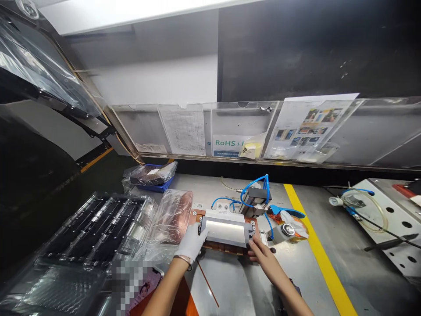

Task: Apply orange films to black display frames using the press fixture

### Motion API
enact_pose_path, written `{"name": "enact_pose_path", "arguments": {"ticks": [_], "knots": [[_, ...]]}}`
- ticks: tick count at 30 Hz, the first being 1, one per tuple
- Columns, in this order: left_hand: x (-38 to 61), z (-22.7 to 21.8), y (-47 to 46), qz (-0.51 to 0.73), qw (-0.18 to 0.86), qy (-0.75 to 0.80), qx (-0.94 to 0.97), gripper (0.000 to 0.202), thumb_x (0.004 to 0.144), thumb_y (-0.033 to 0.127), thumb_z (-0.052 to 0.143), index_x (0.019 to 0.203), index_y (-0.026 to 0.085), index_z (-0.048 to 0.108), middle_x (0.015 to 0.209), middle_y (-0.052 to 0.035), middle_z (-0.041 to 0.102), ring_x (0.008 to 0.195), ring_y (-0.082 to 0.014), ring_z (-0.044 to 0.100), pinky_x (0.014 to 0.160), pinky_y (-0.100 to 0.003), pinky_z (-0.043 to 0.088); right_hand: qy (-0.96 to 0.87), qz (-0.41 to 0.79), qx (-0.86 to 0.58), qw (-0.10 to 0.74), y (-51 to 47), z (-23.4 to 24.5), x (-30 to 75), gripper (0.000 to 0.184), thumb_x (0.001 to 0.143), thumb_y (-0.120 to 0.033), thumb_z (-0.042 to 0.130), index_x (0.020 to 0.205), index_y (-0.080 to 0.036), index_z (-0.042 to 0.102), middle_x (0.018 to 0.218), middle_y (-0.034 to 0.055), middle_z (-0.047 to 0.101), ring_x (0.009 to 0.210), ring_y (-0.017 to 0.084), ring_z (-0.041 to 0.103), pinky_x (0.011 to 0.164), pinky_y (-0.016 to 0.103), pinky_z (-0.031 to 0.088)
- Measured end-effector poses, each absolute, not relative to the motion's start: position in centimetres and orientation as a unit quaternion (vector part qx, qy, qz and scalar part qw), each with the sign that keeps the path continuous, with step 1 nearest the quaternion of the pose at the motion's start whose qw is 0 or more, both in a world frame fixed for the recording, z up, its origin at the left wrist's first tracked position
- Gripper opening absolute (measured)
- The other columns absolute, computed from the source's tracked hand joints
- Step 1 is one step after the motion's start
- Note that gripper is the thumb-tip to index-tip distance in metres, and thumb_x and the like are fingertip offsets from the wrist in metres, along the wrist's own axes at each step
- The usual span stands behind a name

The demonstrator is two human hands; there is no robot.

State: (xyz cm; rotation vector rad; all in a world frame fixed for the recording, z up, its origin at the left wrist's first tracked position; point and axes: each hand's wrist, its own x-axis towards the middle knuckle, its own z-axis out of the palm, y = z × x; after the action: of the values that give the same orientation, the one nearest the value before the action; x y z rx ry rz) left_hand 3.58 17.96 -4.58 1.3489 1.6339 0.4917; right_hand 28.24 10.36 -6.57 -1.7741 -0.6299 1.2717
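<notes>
Grey metal fixture with pale rectangular window (226, 231) sitting on copper-coloured base plate (217, 249), looking stiff and fairly heavy, best taken by short ends. White-gloved left grip (190, 242) pinching left end; bare right grip (258, 251) curling around right end, both holding fixture. Blue pneumatic hoses (253, 185) running behind to dark valve block (258, 195); copper sheet in clear plastic (174, 217) lying just left, on grey table (223, 285).

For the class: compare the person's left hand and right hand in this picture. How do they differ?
The left hand wears a white glove, while the right hand is bare. A bangle circles the left wrist; the right wrist shows none. The left hand clasps the fixture's left end, the right its lower right corner. Both touch the same grey-framed fixture.
</notes>
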Motion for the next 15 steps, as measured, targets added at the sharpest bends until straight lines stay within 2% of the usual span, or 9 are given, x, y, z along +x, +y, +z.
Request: {"name": "enact_pose_path", "arguments": {"ticks": [2,5,9,11,13,15], "knots": [[3.1,-4.4,15.5,0.199,0.467,0.673,0.537,0.047,0.078,0.049,0.058,0.107,0.012,0.059,0.11,-0.0196,0.062,0.102,-0.0328,0.061,0.087,-0.043,0.049,-0.217,0.517,-0.703,0.437,7.6,-6.5,27.6,0.069,0.053,-0.062,0.077,0.102,-0.015,0.065,0.098,0.0098,0.067,0.076,0.025,0.069,0.074,0.04,0.058],[2.2,-4.2,11.2,0.214,0.475,0.683,0.512,0.045,0.077,0.048,0.06,0.109,0.016,0.056,0.114,-0.0173,0.061,0.113,-0.0319,0.057,0.095,-0.041,0.046,-0.164,0.534,-0.698,0.449,2.8,-6.7,25.9,0.073,0.053,-0.065,0.079,0.107,-0.019,0.064,0.097,0.0088,0.068,0.086,0.028,0.069,0.082,0.042,0.057],[1.3,-4.5,7.0,0.35,0.533,0.675,0.371,0.033,0.082,0.035,0.057,0.112,0.022,0.054,0.115,-0.0096,0.062,0.124,-0.0283,0.051,0.109,-0.044,0.037,-0.047,0.529,-0.67,0.519,-1.7,-6.5,23.2,0.063,0.062,-0.069,0.073,0.108,-0.028,0.061,0.125,0.0067,0.061,0.116,0.03,0.059,0.096,0.04,0.052],[0.8,-4.7,6.0,0.396,0.537,0.669,0.33,0.028,0.077,0.024,0.057,0.106,0.025,0.057,0.119,-0.006,0.062,0.134,-0.0269,0.042,0.117,-0.043,0.026,-0.048,0.539,-0.655,0.528,-2.5,-5.8,22.5,0.063,0.064,-0.07,0.07,0.112,-0.031,0.06,0.132,0.0059,0.058,0.126,0.031,0.051,0.102,0.043,0.046],[0.2,-4.8,5.6,0.406,0.52,0.668,0.344,0.035,0.068,0.015,0.061,0.101,0.026,0.059,0.127,-0.004,0.06,0.14,-0.0272,0.031,0.121,-0.041,0.016,-0.1,0.546,-0.65,0.519,-2.6,-4.6,22.4,0.068,0.064,-0.072,0.068,0.119,-0.033,0.058,0.132,0.0063,0.06,0.133,0.031,0.044,0.109,0.048,0.037],[-0.1,-4.5,5.5,0.4,0.503,0.668,0.376,0.043,0.063,0.012,0.065,0.102,0.027,0.059,0.133,-0.0021,0.057,0.143,-0.0275,0.025,0.121,-0.041,0.013,-0.165,0.558,-0.648,0.492,-2.5,-3.1,22.5,0.07,0.064,-0.074,0.066,0.121,-0.033,0.06,0.131,0.0066,0.062,0.135,0.032,0.041,0.115,0.049,0.027]]}}
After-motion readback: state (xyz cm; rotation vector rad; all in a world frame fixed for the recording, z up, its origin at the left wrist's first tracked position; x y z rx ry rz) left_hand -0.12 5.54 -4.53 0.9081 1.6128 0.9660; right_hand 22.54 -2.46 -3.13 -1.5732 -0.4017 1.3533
